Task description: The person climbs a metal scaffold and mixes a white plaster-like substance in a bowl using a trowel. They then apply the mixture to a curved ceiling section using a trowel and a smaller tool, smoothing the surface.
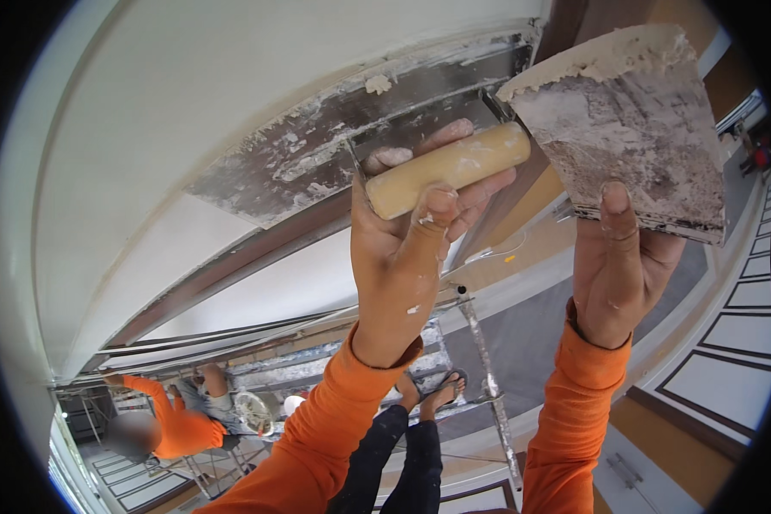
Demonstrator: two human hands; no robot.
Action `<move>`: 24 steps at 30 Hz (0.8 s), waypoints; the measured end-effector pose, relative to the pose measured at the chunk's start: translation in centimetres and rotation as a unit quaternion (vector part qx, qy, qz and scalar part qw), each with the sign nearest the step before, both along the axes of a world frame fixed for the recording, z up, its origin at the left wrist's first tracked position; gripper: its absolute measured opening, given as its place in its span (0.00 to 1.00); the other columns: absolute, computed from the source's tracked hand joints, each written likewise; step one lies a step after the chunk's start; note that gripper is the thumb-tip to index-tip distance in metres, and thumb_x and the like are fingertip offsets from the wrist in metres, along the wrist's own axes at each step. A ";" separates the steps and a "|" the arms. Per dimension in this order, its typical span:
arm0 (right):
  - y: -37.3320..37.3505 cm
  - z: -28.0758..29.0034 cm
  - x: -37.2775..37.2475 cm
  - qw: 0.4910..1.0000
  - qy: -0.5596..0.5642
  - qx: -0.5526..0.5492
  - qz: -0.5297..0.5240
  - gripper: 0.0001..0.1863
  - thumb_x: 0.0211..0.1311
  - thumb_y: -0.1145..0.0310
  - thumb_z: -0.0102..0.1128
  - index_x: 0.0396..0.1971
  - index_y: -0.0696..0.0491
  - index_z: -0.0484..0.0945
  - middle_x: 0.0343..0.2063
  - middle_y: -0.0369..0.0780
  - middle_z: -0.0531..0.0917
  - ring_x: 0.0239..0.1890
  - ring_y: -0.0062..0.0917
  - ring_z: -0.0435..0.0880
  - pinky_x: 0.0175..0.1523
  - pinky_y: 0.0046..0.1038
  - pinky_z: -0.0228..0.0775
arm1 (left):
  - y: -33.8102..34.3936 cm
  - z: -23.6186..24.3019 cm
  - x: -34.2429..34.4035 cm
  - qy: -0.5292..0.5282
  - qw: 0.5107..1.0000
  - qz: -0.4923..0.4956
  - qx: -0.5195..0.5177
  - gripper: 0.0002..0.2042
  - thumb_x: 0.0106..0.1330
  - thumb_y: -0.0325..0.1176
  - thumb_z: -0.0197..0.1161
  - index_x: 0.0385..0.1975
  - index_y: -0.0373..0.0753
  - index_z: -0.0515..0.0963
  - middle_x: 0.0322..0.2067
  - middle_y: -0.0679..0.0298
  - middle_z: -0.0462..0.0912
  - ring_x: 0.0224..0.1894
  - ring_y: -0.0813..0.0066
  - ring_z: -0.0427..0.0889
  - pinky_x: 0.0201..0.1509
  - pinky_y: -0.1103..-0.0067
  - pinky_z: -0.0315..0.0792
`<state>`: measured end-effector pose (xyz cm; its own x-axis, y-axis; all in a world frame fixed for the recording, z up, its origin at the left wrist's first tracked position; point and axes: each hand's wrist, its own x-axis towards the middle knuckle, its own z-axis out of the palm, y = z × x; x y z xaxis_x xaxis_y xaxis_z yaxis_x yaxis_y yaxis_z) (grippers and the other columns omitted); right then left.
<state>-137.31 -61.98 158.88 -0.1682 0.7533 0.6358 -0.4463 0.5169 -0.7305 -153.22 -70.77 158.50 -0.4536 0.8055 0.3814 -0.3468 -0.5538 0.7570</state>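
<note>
My left hand point(394, 257) is wrapped round the yellow handle of a plastering trowel point(463, 170). Its long, plaster-smeared steel blade lies against or very close to the pale curved surface overhead, and a small lump of plaster sticks to it. In my right hand point(617, 278) is a wide, flat scraper blade point(634, 137), thumb on its near face and fingers behind. Pale wet plaster lines the scraper's far edge, close to the trowel's right end. Dried plaster spots my fingers and wrists.
Below me, my sandalled feet point(445, 390) stand by a plaster-stained scaffold platform point(317, 373). A scaffold pole point(484, 368) rises between my arms. At lower left, a co-worker in an orange top point(184, 433) is near a white bucket point(255, 411). White panelled cabinets point(737, 360) line the right.
</note>
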 end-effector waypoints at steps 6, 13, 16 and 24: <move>0.5 1.8 -0.8 0.992 -0.086 0.000 -0.096 0.19 0.66 0.81 0.57 0.56 0.61 0.70 0.54 0.45 0.78 0.56 0.28 0.77 0.64 0.34 0.67 | 0.3 -0.2 0.4 0.002 0.999 0.046 -0.010 0.17 0.71 0.29 0.58 0.54 0.37 0.62 0.63 0.42 0.68 0.61 0.46 0.74 0.65 0.57 0.71; 1.9 2.6 -1.6 0.994 -0.007 0.035 -0.102 0.15 0.65 0.80 0.62 0.51 0.62 0.75 0.48 0.43 0.81 0.46 0.22 0.80 0.52 0.23 0.71 | 0.2 0.6 1.3 -0.083 0.995 0.044 -0.019 0.17 0.67 0.20 0.61 0.50 0.37 0.61 0.57 0.48 0.75 0.62 0.62 0.74 0.67 0.71 0.68; 1.8 3.2 -1.2 0.995 0.045 0.026 -0.081 0.14 0.65 0.81 0.60 0.50 0.62 0.76 0.48 0.43 0.81 0.45 0.20 0.80 0.50 0.20 0.71 | 0.1 0.6 1.2 -0.077 0.996 0.044 -0.010 0.17 0.67 0.20 0.60 0.49 0.37 0.60 0.56 0.49 0.75 0.61 0.63 0.74 0.66 0.70 0.68; 1.9 4.6 0.5 0.989 0.088 0.065 -0.099 0.25 0.65 0.84 0.56 0.62 0.56 0.66 0.58 0.44 0.74 0.56 0.28 0.76 0.62 0.31 0.68 | 0.1 0.8 1.2 -0.103 0.994 0.019 -0.006 0.18 0.67 0.19 0.60 0.49 0.38 0.58 0.57 0.47 0.74 0.61 0.62 0.75 0.64 0.71 0.69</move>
